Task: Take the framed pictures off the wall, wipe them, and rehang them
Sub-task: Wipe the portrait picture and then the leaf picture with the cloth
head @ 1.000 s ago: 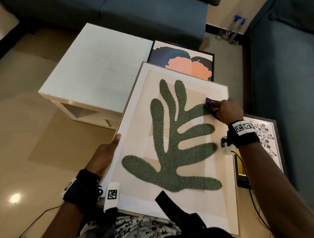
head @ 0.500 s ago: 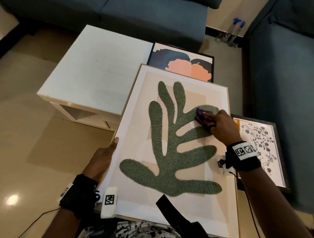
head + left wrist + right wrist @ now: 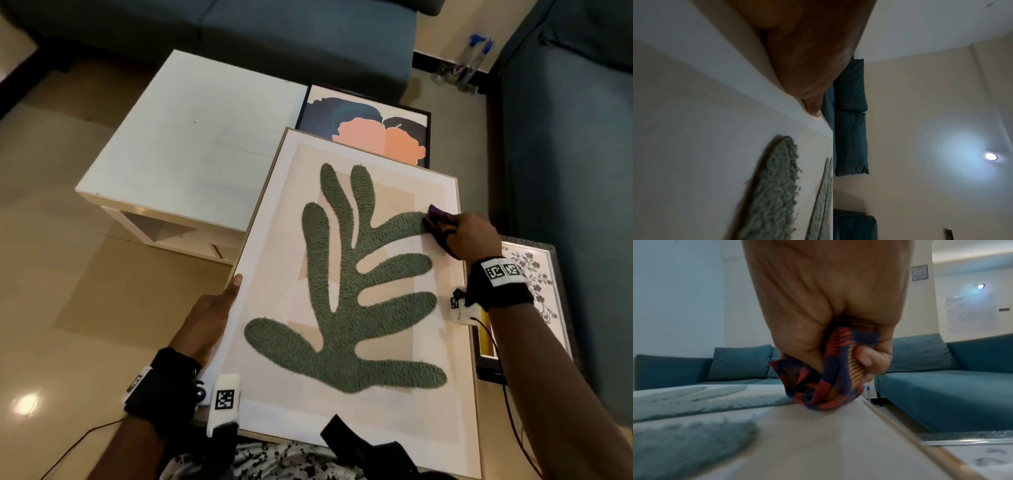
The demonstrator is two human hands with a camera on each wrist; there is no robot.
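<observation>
So the big light-wood framed picture with the fuzzy green leaf shape (image 3: 349, 294) is lying face up across the person's lap, long axis running away from them toward the blue sofa (image 3: 274, 37), tipped a bit to the right. The leaf's stem end sits near the body and its rounded fronds fan out toward the far edge and the right side.

The right hand (image 3: 474, 236) is bunched tight around a crumpled purple, red and orange striped cloth (image 3: 824, 376), fingers curled in with the thumb pinching it, and the wad is pressed onto the picture right at the tip of the upper right frond, just inside the right rail of the frame. The left hand (image 3: 209, 318) is on the opposite long edge, nearer the body than the cloth, thumb lying straight along the front of the frame; the rest of its fingers are tucked behind, so I can't tell how they sit.

Compared with half a second ago, the cloth has slid outward along that frond toward the right rail, about back to where it was a second ago. Left hand hasn't budged.

Past the cloth, beyond the far edge, a black-framed print with two orange faces (image 3: 373, 133) lies on the floor beside a white square table (image 3: 191, 144). Under the right wrist there's a floral print in a dark frame (image 3: 537, 291).
</observation>
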